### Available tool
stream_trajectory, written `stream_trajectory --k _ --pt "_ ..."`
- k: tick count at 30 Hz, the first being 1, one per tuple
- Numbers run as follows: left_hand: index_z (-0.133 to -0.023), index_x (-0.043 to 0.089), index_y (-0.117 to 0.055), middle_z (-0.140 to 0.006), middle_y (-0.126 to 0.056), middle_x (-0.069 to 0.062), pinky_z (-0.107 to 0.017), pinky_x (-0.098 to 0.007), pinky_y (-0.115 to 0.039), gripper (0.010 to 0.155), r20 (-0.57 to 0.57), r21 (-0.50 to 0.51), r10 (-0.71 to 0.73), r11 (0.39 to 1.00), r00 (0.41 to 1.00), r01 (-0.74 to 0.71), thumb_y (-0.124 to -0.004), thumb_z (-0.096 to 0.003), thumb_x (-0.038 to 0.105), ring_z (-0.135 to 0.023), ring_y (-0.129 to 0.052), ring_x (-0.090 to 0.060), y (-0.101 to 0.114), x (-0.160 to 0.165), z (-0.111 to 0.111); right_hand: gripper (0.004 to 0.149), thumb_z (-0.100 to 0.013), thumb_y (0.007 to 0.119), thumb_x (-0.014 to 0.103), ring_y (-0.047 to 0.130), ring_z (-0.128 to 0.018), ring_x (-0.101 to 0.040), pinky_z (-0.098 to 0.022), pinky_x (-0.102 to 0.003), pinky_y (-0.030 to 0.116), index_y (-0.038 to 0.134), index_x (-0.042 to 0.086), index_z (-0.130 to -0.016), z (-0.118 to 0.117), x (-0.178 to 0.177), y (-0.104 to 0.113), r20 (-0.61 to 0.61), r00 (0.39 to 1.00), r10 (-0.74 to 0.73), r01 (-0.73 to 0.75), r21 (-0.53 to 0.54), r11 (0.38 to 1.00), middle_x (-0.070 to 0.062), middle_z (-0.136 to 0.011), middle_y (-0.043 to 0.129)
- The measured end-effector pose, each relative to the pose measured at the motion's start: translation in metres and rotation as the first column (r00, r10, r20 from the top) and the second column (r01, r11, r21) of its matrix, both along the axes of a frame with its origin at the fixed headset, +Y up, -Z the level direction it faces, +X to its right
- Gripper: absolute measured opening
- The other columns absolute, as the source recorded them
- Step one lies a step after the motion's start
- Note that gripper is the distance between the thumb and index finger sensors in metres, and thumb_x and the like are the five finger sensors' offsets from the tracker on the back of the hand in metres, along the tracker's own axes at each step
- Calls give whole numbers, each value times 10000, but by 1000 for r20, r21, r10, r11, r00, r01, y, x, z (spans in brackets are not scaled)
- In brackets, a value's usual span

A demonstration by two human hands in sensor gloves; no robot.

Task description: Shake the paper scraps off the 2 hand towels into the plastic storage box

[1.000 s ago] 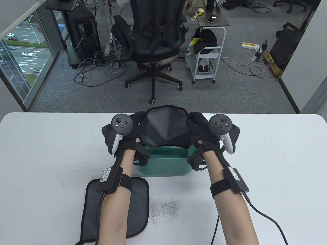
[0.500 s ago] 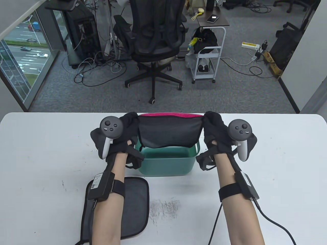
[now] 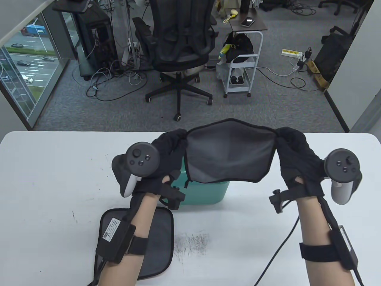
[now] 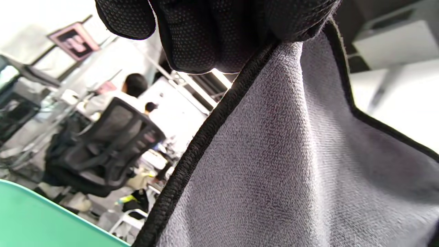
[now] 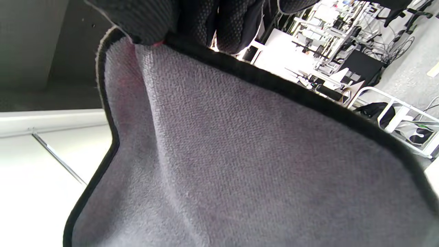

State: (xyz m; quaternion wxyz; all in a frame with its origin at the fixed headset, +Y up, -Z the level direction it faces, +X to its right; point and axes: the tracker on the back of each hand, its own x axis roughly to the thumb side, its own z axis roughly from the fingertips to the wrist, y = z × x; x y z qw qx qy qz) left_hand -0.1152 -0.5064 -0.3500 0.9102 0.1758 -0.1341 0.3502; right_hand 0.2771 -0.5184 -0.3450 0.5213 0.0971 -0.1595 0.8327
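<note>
A grey hand towel (image 3: 229, 153) with black trim hangs stretched in the air between my two hands. My left hand (image 3: 171, 149) pinches its left top corner and my right hand (image 3: 290, 143) pinches its right top corner. The towel (image 4: 291, 154) fills the left wrist view, with gloved fingers (image 4: 219, 34) clamped on its edge. In the right wrist view the towel (image 5: 240, 164) hangs from my fingers (image 5: 192, 20). Beneath its left part sits the green plastic storage box (image 3: 205, 192), largely covered. A second grey towel (image 3: 157, 235) lies flat on the table under my left forearm.
The white table (image 3: 53, 190) has dark scuff marks (image 3: 192, 242) near the front middle. Beyond its far edge stand an office chair (image 3: 178, 50) and a white trolley (image 3: 242, 65). A cable (image 3: 276, 253) trails from my right wrist.
Both hands have lifted and shifted right with the towel, spreading wider apart. The towel, earlier sagging low over the box with a pink edge showing, is now stretched taut and partly right of the box.
</note>
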Motion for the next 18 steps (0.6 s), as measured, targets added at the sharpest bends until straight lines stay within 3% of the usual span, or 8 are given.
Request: stream_trajectory --k 6,14,18 --pt "-965 404 -770 -1008 -874 27 -750 -588 -647 417 147 -2 -75 997 986 76 -732 -555 473 -920 -870 -243 -15 42 41 376 -480 832 371 849 -853 -331 -690 -642 567 797 281 -843 54 50 -15 16 995 95 -95 -11 995 -25 -894 876" --pt "-974 373 -766 -1024 -855 1 -747 -591 -642 423 330 -133 5 990 944 41 -731 -562 459 -935 -846 -268 -81 80 84 376 -490 834 365 845 -849 -348 -687 -638 570 798 265 -851 129 105 -68 -16 990 137 -138 -124 983 -39 -896 876" --pt "-980 362 -761 -1020 -857 -7 -739 -588 -650 427 372 -265 60 963 926 44 -728 -564 455 -927 -850 -273 -116 88 93 377 -493 834 364 846 -846 -351 -684 -634 575 798 259 -853 149 119 -94 -34 991 126 -130 -194 972 -44 -895 877"
